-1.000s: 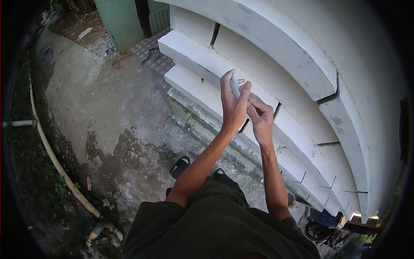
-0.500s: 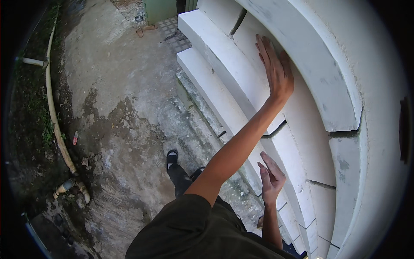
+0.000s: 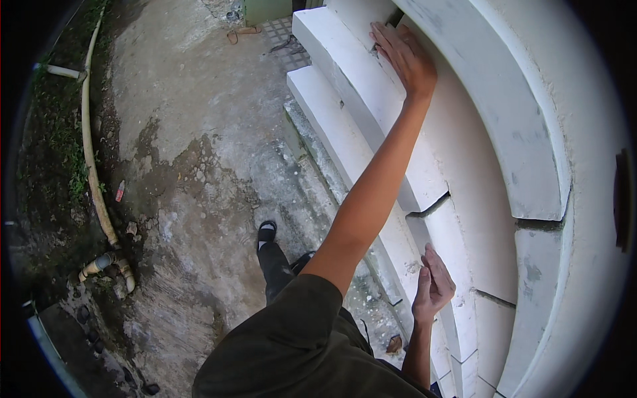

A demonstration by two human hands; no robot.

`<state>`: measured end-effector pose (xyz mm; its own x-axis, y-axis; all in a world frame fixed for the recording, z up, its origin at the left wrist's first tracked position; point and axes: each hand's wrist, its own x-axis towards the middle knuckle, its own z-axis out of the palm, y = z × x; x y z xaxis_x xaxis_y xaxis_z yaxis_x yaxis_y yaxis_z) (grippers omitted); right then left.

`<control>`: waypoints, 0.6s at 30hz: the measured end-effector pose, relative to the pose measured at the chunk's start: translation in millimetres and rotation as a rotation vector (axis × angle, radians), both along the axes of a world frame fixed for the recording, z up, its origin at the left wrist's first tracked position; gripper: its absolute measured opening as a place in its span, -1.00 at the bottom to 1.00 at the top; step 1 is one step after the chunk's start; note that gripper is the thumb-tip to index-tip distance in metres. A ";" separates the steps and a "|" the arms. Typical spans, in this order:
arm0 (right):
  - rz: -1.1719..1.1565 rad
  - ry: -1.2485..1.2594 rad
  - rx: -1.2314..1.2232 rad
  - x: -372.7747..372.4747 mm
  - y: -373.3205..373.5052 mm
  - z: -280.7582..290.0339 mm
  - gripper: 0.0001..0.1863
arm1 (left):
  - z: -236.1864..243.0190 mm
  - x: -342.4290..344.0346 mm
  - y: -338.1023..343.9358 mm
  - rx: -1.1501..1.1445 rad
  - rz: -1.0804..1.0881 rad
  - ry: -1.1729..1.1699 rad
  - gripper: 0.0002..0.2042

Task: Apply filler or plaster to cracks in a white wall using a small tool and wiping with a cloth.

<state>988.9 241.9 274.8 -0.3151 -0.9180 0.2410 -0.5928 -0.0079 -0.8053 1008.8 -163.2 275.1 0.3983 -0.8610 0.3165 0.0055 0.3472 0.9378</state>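
Note:
My left hand (image 3: 408,63) is stretched far forward with fingers extended, apparently against the recessed face (image 3: 474,146) between stepped white block ledges, near a dark joint at the top. Whether anything lies under its palm is hidden. Lower right, my right hand (image 3: 431,288) is slightly cupped, thumb apart from the fingers and no object visible in it, beside the edge of a white block ledge (image 3: 458,265). A thick, curved upper block band (image 3: 491,113) overhangs the recess, split by a dark gap.
A stained concrete path (image 3: 179,166) runs along the left, with pale pipes (image 3: 89,159) beside soil and weeds, and a small bottle (image 3: 120,191). A weathered plinth (image 3: 298,132) borders the lowest ledge. A green wall (image 3: 265,10) and tiled patch (image 3: 285,46) lie beyond.
My hands were together on a thin grey-white piece, which is now out of sight. They have separated, my left reaching up along the recess, my right moving lower. The view has shifted.

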 end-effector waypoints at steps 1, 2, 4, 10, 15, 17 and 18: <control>0.004 0.130 -0.032 -5.9 -0.7 1.4 -0.70 | -5.8 -0.9 1.4 -0.033 0.036 -0.028 -0.38; -0.044 0.140 -0.052 -14.1 -2.3 2.3 -0.70 | -3.8 -17.3 24.4 -0.036 0.027 -0.022 -0.38; -0.114 0.037 -0.146 -28.1 -7.1 0.9 -0.70 | 7.8 -51.4 110.1 -0.187 -0.068 0.033 -0.34; 0.014 0.199 -0.201 -16.6 -10.8 17.6 -0.71 | -32.0 -14.9 -8.1 0.092 0.119 -0.106 -0.34; -0.018 0.168 -0.147 -23.6 -5.9 12.5 -0.72 | -6.8 -43.3 113.4 -0.008 -0.100 -0.008 -0.35; 0.006 0.184 -0.137 -21.0 -8.5 12.3 -0.72 | -4.4 -15.9 69.1 -0.012 -0.076 -0.048 -0.33; 0.008 0.159 -0.148 -19.3 -9.7 12.6 -0.72 | -3.9 7.0 31.3 0.069 -0.055 -0.019 -0.31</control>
